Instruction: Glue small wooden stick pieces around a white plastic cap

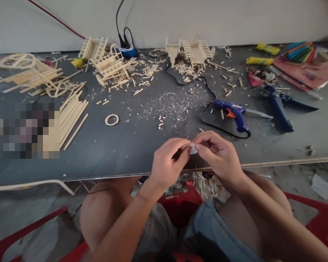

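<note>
Near the table's front edge, my left hand (169, 160) and my right hand (218, 154) meet, fingers pinched around a small pale object (192, 149). It looks whitish and rounded, with a wooden-coloured upper edge, and the fingertips partly cover it. A pale wooden ring (112, 120) lies flat on the table to the left. Beyond my right hand rests a blue glue gun (235, 113) with an orange trigger and a glue stick in its back. Small cut wooden bits (160, 122) lie beyond my hands.
Loose sticks (73, 118) lie at left, beside a pixelated patch. Small stick-built models (198, 51) and scraps stand along the wall. The black cord (205, 122) curves by the glue gun. Blue-handled cutters (280, 109), yellow tubes (259, 61) and coloured sticks (300, 52) lie at right.
</note>
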`<state>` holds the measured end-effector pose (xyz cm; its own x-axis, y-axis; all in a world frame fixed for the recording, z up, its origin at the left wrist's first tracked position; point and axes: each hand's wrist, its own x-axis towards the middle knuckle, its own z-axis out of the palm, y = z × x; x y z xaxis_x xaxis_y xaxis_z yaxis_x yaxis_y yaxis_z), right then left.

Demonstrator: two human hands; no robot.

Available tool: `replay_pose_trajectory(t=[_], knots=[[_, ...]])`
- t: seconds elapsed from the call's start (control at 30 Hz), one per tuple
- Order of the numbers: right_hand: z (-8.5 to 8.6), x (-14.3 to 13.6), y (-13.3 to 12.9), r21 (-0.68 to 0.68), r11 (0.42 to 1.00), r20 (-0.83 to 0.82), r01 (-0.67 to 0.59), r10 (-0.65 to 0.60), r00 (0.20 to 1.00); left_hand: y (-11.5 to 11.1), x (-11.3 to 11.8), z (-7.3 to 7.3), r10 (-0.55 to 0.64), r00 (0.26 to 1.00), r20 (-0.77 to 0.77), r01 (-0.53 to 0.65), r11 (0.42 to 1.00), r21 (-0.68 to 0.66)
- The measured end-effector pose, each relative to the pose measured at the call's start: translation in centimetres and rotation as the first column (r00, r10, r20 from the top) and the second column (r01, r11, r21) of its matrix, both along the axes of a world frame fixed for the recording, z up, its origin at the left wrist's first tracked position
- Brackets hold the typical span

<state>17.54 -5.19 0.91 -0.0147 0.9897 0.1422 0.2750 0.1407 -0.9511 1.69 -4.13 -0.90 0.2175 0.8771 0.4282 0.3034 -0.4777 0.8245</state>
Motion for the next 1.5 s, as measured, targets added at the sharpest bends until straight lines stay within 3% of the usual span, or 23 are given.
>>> replay_pose_trajectory(t=[0.8,1.03,1.17,1.3,1.5], knots=[[-0.13,-0.06,0.09,-0.035,0.999,-0.057,-0.010,0.008,0.998,0.00,0.03,-0.12,0.005,1.000,0.028,-0.005,1.000,0.006],[-0.69,-0.08,-0.08,-0.071,0.997,-0.144,0.003,-0.013,0.989,0.01,-0.07,0.01,0.026,0.999,0.042,-0.024,0.998,-0.062],[-0.91,-0.12,-0.05,-0.112,0.994,-0.113,-0.009,-0.004,0.994,-0.05,-0.03,-0.02,0.039,0.996,0.083,-0.031,0.995,-0.098],[-0.66,-0.06,0.06,-0.123,0.992,-0.098,-0.010,-0.002,0.995,0.03,-0.14,0.15,-0.016,0.980,0.199,0.054,0.981,-0.189],[-0.35,0.18,0.11,-0.150,0.989,-0.148,-0.001,-0.021,0.989,0.54,-0.66,0.07,-0.037,0.894,0.447,0.225,0.898,-0.377]])
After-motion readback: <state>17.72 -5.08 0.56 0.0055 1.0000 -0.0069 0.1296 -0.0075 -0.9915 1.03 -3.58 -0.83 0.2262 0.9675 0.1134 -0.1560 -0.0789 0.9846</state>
